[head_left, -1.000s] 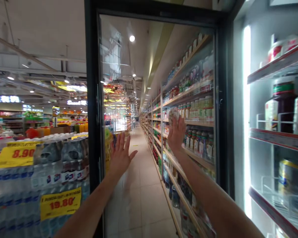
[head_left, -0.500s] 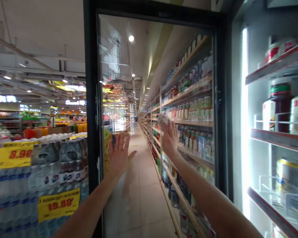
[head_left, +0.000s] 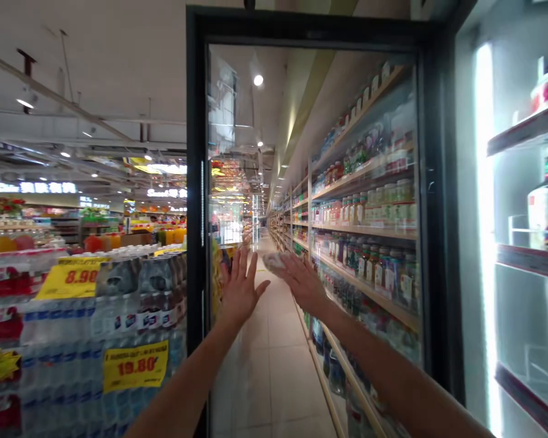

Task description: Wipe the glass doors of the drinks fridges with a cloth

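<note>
A glass door (head_left: 269,389) with a black frame (head_left: 196,201) stands swung out in front of me. My left hand (head_left: 238,293) lies against the glass with its fingers spread and nothing held in it. Just to its right, my right hand (head_left: 305,287) presses a crumpled whitish cloth (head_left: 273,261) to the pane. The cloth sticks out past the fingertips toward my left hand, and the palm hides the rest of it.
On the right, an opened lit cooler has shelves (head_left: 525,258) bearing bottles. Packs of bottled water (head_left: 59,353) with yellow price signs (head_left: 136,366) are stacked at the left. Shelves of drinks (head_left: 365,231) and a tiled aisle show through the glass.
My right hand has slid the cloth down and leftward across the glass, closer to my left hand. The left hand stays flat on the pane. My view has turned slightly left.
</note>
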Demonstrator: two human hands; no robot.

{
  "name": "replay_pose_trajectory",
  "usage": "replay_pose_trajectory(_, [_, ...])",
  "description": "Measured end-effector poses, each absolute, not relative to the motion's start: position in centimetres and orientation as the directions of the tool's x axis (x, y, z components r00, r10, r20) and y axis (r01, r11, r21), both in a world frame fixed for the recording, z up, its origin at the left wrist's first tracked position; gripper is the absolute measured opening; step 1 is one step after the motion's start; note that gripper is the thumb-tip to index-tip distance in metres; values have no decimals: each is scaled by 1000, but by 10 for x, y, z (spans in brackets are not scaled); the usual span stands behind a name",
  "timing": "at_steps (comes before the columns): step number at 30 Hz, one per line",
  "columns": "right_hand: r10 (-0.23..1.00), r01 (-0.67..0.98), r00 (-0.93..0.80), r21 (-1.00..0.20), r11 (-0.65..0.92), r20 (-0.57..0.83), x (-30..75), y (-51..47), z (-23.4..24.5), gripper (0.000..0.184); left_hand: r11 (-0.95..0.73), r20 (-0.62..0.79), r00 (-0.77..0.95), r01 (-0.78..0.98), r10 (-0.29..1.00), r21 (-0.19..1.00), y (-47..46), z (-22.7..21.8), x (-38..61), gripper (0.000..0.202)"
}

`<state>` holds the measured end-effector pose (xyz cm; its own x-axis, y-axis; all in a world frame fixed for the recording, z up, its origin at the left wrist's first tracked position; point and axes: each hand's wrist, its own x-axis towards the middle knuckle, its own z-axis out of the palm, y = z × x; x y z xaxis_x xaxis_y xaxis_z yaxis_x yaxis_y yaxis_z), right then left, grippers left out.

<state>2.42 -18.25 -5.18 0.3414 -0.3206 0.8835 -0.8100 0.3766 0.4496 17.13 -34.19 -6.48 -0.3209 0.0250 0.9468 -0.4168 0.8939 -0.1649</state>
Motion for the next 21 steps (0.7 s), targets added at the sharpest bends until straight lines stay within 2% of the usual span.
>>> replay_pose_trajectory(1, [-336, -797, 374, 485, 360, 864, 23, -181, -53, 54, 891, 946, -322, -423, 21, -164, -342, -65, 171, 66])
replay_pose_trajectory(2, [-293, -803, 361, 455, 385, 885, 19, -178, -50, 53, 889, 946, -324, -428, 18, -164, -342, -65, 171, 66])
replay_pose_trajectory(3, [-201, -822, 304, 363, 438, 931, 15, -173, -45, 52, 887, 945, -327, -431, 17, -165, -342, -65, 171, 65])
replay_pose_trajectory(5, [37, -846, 138, 98, 524, 990, 8, -166, -33, 52, 885, 944, -329, -434, 17, -167, -341, -66, 171, 65])
replay_pose_trajectory(6, [107, -846, 84, 15, 533, 991, 7, -165, -30, 53, 886, 944, -329, -432, 20, -169, -342, -66, 171, 65])
replay_pose_trajectory(7, [121, -848, 60, -13, 529, 991, 10, -166, -30, 54, 887, 944, -328, -430, 22, -170, -342, -66, 171, 65])
replay_pose_trajectory(10, [-64, -880, 108, 125, 458, 992, 31, -180, -50, 57, 894, 949, -313, -418, 24, -160, -341, -66, 173, 66])
replay_pose_trajectory(12, [-165, -914, 100, 156, 374, 981, 51, -190, -68, 58, 910, 956, -290, -386, 37, -153, -337, -66, 175, 64])
replay_pose_trajectory(15, [-193, -975, 7, 49, 215, 981, 71, -199, -84, 56, 948, 948, -270, -217, 170, -232, -321, -64, 170, 56])
replay_pose_trajectory(18, [-139, -996, -90, -89, 15, 986, 77, -197, -83, 52, 936, 903, -259, 14, 342, -351, -298, -60, 151, 58])
replay_pose_trajectory(21, [-62, -975, -179, -186, -126, 982, 70, -186, -76, 51, 942, 920, -207, 29, 333, -335, -279, -55, 127, 59])
